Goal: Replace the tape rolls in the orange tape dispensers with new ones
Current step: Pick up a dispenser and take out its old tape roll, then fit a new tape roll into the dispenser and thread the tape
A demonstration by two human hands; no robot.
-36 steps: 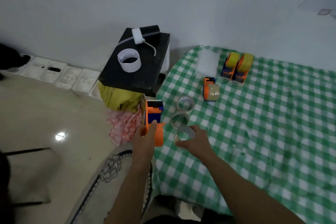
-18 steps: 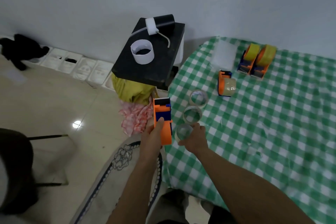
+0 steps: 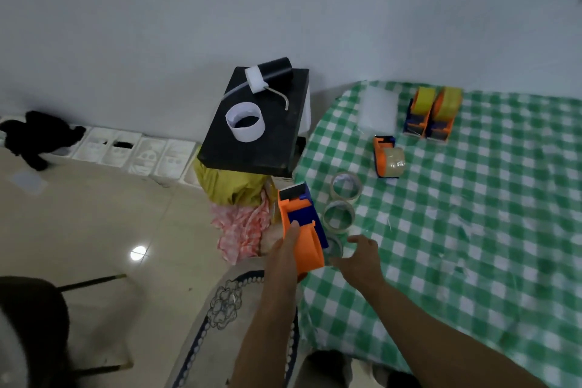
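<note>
The green-checked tablecloth (image 3: pixel 472 230) looks like thin cloth, creased, with a faint sheen. At its left edge, the orange tape dispenser (image 3: pixel 310 246) is smooth moulded plastic, orange and blue. The clear tape rolls (image 3: pixel 359 187) beside it on the cloth are glossy film on pale cores. Left of the tablecloth, the black slab (image 3: pixel 271 148) is matt, the ring (image 3: pixel 248 132) on it is white paper, and the floor tiles (image 3: pixel 94 214) are polished and reflective.

Green-checked table (image 3: pixel 472 246), tape rolls (image 3: pixel 346 199), three loaded dispensers (image 3: pixel 431 113)
</note>
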